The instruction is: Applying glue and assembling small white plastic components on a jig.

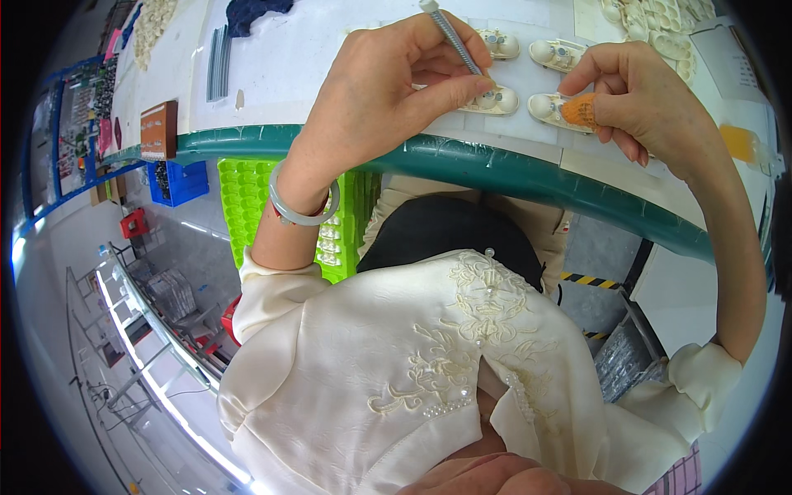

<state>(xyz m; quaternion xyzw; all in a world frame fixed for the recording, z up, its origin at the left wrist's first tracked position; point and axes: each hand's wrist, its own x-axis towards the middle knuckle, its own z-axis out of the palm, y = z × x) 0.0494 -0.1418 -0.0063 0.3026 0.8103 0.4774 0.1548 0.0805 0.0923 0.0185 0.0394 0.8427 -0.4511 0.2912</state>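
Near the table's front edge, my left hand pinches a grey spiral-ribbed rod with a pale end on top. The rod leans, and its lower end goes down among the fingers, just above a small white oblong part with round bumps and small metal-looking bits. My right hand is closed, an orange ribbed finger cot covering one fingertip. That covered tip presses on another white part lying on the table. Behind these are two similar white parts.
A dark green padded edge runs along the table front. Grey strips, dark blue cloth and a brown box lie left. Cream parts are heaped back right, near a yellow-orange container. Lime-green trays stand below.
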